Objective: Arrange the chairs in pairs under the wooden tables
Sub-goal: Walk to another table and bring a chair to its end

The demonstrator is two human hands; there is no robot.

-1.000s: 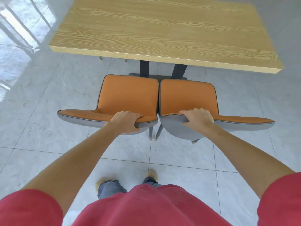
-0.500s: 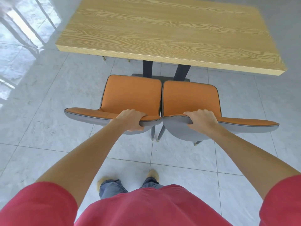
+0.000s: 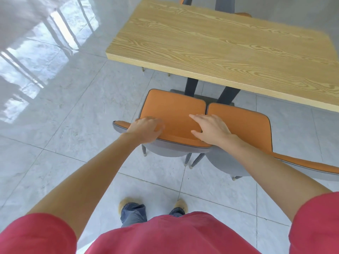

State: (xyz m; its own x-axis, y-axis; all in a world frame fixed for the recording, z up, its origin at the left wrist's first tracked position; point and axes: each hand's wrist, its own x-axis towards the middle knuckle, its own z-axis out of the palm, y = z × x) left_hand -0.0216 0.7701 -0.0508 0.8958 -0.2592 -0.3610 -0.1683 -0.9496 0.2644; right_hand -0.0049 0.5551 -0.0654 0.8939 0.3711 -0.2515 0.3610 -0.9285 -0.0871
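Tiled floor (image 3: 55, 125); table (image 3: 220, 48) legs (image 3: 190, 87) ahead; both hands' grip slack over chairs (image 3: 174, 110).

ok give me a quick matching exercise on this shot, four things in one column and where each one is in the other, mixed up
Things:
1. left hand
2. right hand
3. table
4. shoes

Places:
A. on the floor tiles at the bottom, below the chairs
B. beyond the chairs, top of the view
C. on the left chair's backrest, near its outer end
D. open, over the backrest where the left chair meets the right chair

Pairs: 1-C, 2-D, 3-B, 4-A
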